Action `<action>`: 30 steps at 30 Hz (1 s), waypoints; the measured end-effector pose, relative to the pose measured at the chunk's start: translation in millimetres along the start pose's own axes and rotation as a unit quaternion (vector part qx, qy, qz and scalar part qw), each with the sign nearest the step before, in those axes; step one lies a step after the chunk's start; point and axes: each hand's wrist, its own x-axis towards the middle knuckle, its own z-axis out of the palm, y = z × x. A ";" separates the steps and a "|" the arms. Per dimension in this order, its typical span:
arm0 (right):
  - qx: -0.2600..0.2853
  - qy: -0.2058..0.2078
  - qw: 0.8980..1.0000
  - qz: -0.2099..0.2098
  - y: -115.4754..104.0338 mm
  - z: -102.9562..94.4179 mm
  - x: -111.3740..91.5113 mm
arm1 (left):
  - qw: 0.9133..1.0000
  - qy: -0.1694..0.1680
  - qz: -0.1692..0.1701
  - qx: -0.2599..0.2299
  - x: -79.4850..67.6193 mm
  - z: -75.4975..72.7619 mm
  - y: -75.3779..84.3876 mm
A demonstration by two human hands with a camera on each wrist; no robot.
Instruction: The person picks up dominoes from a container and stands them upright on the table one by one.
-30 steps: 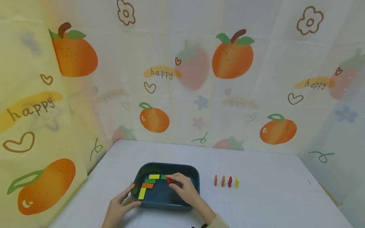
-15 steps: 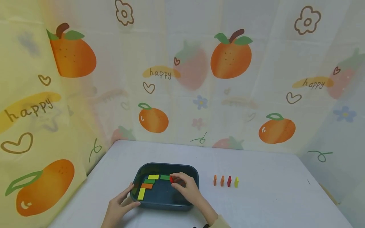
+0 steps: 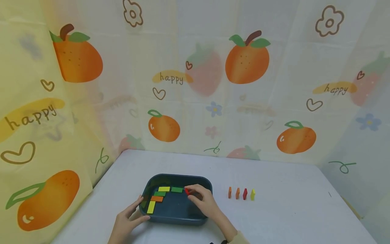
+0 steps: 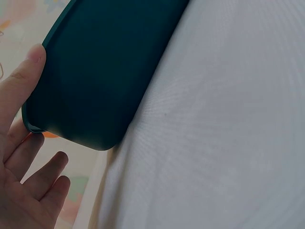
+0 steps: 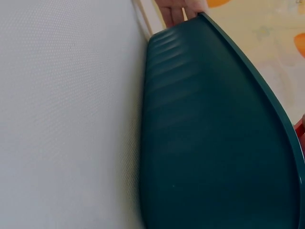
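Observation:
A dark teal tray [image 3: 179,221] stands on the white-covered table. At its left end my left hand [image 3: 129,217] grips the corner, thumb at the front wall and fingers along the side; the left wrist view shows the thumb [image 4: 33,62] at the rim. Inside the tray, my right hand [image 3: 203,201] pinches a red domino block [image 3: 187,191] between thumb and fingers, just right of a flat green block [image 3: 177,189]. Further left lie a yellow block [image 3: 164,189], another green block [image 3: 159,194], an orange block [image 3: 157,199] and a second yellow block [image 3: 151,207], forming a bent line.
Right of the tray, two orange blocks [image 3: 237,193], a red block [image 3: 245,194] and a yellow block [image 3: 253,194] stand upright in a row. A fruit-printed curtain [image 3: 201,128] hangs behind and at both sides of the table [image 3: 289,210].
My right hand has moved a little to the right with the red domino block, uncovering more of the green block beside it. The left hand stays at the tray's corner.

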 end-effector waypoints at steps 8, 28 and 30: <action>-0.003 0.008 1.000 0.004 2.1 -4.7 -3.9 | 1.000 0.004 0.001 -0.001 -0.1 -0.7 0.0; -0.003 0.016 1.000 0.005 3.7 -18.1 -14.2 | 1.000 0.011 0.011 -0.001 0.1 2.2 -0.9; 0.000 0.014 1.000 -0.006 4.8 -18.6 -14.7 | 1.000 0.009 0.008 -0.003 0.1 2.3 -0.7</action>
